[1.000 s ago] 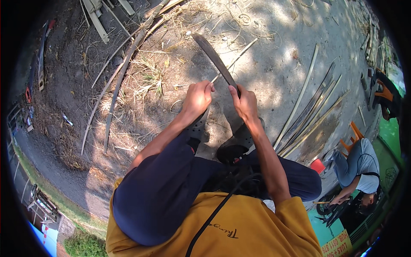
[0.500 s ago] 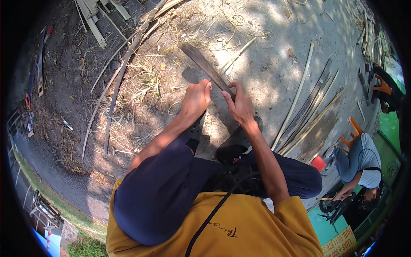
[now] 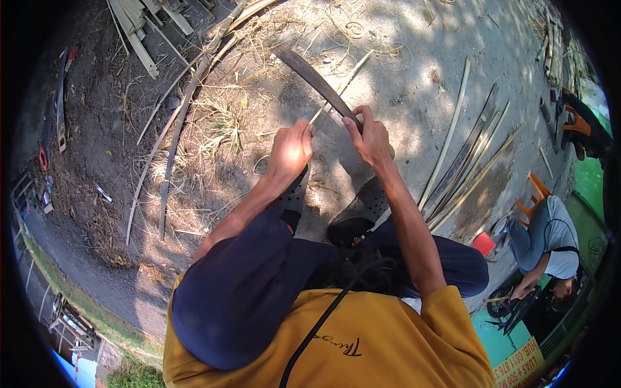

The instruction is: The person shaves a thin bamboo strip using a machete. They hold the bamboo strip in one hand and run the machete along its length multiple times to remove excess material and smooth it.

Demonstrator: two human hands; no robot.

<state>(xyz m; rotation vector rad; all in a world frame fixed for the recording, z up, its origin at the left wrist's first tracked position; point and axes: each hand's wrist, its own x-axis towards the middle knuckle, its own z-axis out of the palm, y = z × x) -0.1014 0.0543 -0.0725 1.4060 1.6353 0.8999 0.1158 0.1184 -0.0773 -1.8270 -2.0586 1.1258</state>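
Note:
My left hand (image 3: 289, 153) is closed around the near end of a thin, pale bamboo strip (image 3: 354, 73), which slants away up and to the right. My right hand (image 3: 373, 142) grips a machete (image 3: 313, 79) with a long, dark, slightly curved blade pointing up and to the left. Its handle is mostly hidden by my fingers. The blade crosses over the strip just beyond my hands; whether the two touch I cannot tell. Both hands are above my feet, between my bent knees.
Long bamboo strips (image 3: 475, 152) lie on the ground at right. Longer curved strips (image 3: 184, 116) and dry shavings (image 3: 223, 123) spread at left. A saw (image 3: 60, 110) lies far left. At right, another person (image 3: 553, 239) sits near an orange chair (image 3: 533, 195), holding a stick.
My right hand has shifted slightly up and right with the machete. My left hand has drawn a little left and down, and more of the bamboo strip shows between the blade and that hand.

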